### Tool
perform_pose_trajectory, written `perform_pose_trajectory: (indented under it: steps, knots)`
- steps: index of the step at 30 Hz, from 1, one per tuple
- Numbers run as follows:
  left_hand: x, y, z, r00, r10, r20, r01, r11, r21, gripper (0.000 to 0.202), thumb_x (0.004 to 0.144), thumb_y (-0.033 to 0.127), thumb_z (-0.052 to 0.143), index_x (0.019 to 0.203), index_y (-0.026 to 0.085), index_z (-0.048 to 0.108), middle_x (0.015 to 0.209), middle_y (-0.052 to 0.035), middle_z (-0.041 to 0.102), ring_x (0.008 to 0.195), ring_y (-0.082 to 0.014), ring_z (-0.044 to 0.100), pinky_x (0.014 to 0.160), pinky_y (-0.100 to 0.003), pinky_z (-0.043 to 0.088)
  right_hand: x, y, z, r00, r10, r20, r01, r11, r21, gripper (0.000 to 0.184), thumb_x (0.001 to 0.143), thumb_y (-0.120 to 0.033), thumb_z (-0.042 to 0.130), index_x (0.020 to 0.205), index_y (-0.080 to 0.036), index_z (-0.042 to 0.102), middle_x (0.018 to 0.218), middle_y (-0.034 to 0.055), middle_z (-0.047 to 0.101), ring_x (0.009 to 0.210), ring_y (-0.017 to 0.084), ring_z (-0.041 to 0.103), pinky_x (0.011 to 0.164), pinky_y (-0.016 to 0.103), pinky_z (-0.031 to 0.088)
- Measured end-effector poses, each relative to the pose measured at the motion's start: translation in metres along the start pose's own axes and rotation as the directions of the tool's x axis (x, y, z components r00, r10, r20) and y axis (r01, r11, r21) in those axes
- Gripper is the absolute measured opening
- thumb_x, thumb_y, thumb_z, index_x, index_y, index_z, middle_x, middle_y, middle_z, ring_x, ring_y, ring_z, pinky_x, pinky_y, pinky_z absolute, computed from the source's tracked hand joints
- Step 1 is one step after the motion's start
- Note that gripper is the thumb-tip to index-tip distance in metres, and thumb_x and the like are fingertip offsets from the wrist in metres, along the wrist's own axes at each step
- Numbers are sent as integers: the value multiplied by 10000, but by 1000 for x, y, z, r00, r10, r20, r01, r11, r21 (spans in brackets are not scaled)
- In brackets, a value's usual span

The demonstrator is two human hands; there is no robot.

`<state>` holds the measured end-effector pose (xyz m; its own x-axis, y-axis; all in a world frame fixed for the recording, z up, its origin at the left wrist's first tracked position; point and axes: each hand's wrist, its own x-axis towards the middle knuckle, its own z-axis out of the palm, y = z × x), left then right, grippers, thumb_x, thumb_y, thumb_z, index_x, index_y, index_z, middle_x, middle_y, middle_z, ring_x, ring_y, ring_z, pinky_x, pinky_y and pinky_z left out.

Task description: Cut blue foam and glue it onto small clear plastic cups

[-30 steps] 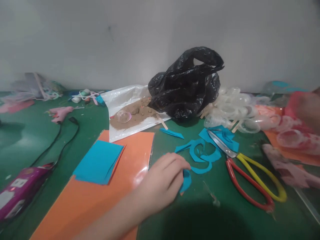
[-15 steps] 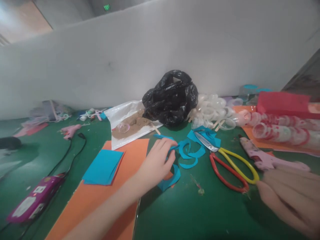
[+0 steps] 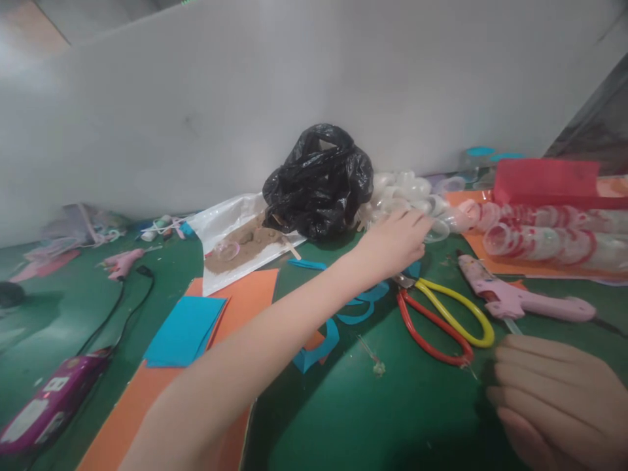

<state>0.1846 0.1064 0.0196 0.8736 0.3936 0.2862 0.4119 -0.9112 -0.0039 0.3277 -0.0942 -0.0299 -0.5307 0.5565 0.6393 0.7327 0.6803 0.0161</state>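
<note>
My left hand (image 3: 400, 241) stretches over the front of the pile of clear plastic cups (image 3: 405, 190), fingers extended and slightly bent. Its fingertips are by the cups; whether they touch one I cannot tell. Beneath the wrist are curled blue paper scraps (image 3: 360, 313) and large scissors with one red and one yellow handle (image 3: 441, 327), their blades mostly covered by the hand. At the lower right, my right hand (image 3: 559, 396) is curled into a loose fist, its palm side hidden. Just beyond it lies a pink glue gun (image 3: 532, 302).
A black plastic bag (image 3: 318, 183) and a white sheet (image 3: 216, 278) with brown sand stand at the back. Blue folded paper (image 3: 186, 330) rests on orange card (image 3: 147, 409). Rows of red-trimmed cups (image 3: 540, 243) lie right. Left are another glue gun (image 3: 120, 263) and a purple power box (image 3: 53, 396).
My left hand has moved off the blue paper scraps, rightward and away from me, to the clear cups. My right hand has drawn nearer, off the glue gun. The view has shifted slightly right.
</note>
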Motion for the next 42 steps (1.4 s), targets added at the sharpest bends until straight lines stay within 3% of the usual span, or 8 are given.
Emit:
perform_pose_trajectory:
  steps: [3, 9, 20, 24, 28, 34, 39, 42]
  knots:
    - [19, 7, 16, 997, 59, 46, -63, 994, 91, 277, 951, 123, 530, 1218, 87, 594, 1302, -167, 602, 1278, -306, 515, 1017, -427, 457, 3, 12, -7, 979, -172, 110, 170, 985, 30, 399, 1023, -159, 374, 645, -237, 477, 547, -12, 440, 531, 171, 379, 537, 309, 314]
    - [29, 14, 29, 992, 106, 70, -118, 975, 187, 253, 955, 30, 436, 1044, 79, 667, 1228, -169, 623, 1262, -311, 532, 947, -390, 430, 12, 10, -7, 995, -98, 22, 97, 995, 18, 410, 988, -110, 390, 602, -237, 449, 508, -16, 447, 522, 166, 360, 534, 288, 309]
    - [16, 10, 27, 996, 87, -27, -83, 988, 130, 268, 1012, 126, 377, 1135, 86, 612, 1152, -140, 658, 1204, -294, 565, 939, -410, 462, 17, 10, -6, 998, -68, 12, 68, 997, 36, 308, 873, -35, 462, 648, -244, 490, 511, -28, 509, 495, 157, 416, 514, 286, 347]
    - [-13, 17, 7, 991, 94, -100, -86, 993, 78, 264, 997, 123, 384, 1167, 110, 586, 1268, -152, 620, 1208, -298, 556, 961, -430, 477, 24, 11, -9, 998, -55, -27, 55, 998, 24, 300, 884, -28, 446, 681, -244, 497, 508, -35, 515, 486, 146, 432, 506, 275, 361]
    - [-53, 22, -13, 995, 6, -95, -22, 986, -168, 198, 972, 108, 388, 1042, 144, 569, 1265, -153, 607, 1145, -244, 588, 1011, -406, 489, 28, 10, -11, 998, -46, -39, 48, 998, 42, 287, 914, -38, 439, 722, -245, 494, 507, -46, 513, 471, 135, 441, 494, 275, 353]
    - [-113, 26, -35, 925, -363, -112, 211, 737, -642, 145, 1013, 246, 425, 872, 222, 444, 1104, -73, 585, 1060, -178, 591, 952, -355, 529, 18, 11, -5, 999, -21, -48, 23, 998, 50, 274, 976, -72, 425, 781, -243, 514, 540, -32, 552, 492, 149, 472, 530, 302, 373]
    - [-155, 19, -45, 873, -478, -91, 307, 685, -660, 141, 981, 264, 528, 875, 222, 444, 1164, -63, 556, 1086, -181, 574, 937, -382, 543, -6, 16, -1, 998, 64, -6, -64, 997, 41, 217, 996, -95, 459, 865, -242, 552, 631, 8, 613, 601, 190, 576, 605, 346, 405]
    - [-176, 17, -42, 837, -541, -75, 363, 653, -665, 163, 984, 336, 552, 883, 221, 494, 1154, -63, 570, 1104, -202, 581, 873, -391, 582, 1, 15, -2, 997, 75, 4, -75, 996, 54, 231, 999, -95, 456, 856, -243, 562, 626, 2, 601, 595, 190, 585, 603, 351, 402]
